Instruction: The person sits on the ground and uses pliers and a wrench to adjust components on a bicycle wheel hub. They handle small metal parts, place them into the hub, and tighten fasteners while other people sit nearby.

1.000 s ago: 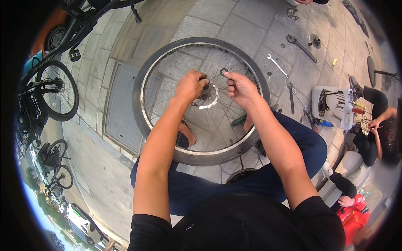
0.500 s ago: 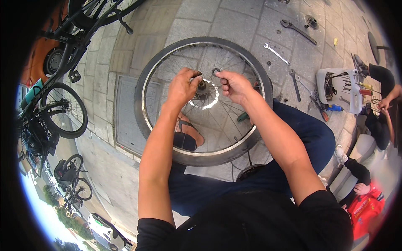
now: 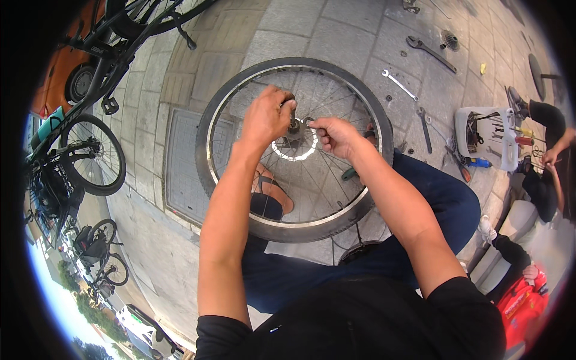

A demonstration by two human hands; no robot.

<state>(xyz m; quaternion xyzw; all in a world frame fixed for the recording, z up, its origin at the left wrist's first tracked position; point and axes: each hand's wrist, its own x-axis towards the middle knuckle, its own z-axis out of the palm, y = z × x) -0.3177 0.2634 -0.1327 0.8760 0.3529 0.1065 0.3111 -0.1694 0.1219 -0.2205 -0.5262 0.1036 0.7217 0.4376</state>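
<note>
A bicycle wheel with a black tyre lies flat before me, its hub ringed by a bright disc brake rotor. My left hand is closed above the hub, fingers pinching what looks like the dark wheel axle, which stands upright there. The fingers partly hide it. To the right of it, my right hand is closed in a pinch on a small dark ring, close beside the axle. Both forearms reach over the wheel's near rim.
On the paving at right lie an adjustable wrench, a combination spanner, another wrench and a cassette. A white tool bin stands beyond, near other people. Parked bikes line the left.
My left hand has turned and risen slightly, showing more of the dark rod above the hub. My right hand has brought the ring down and closer to the hub. The view shifted slightly.
</note>
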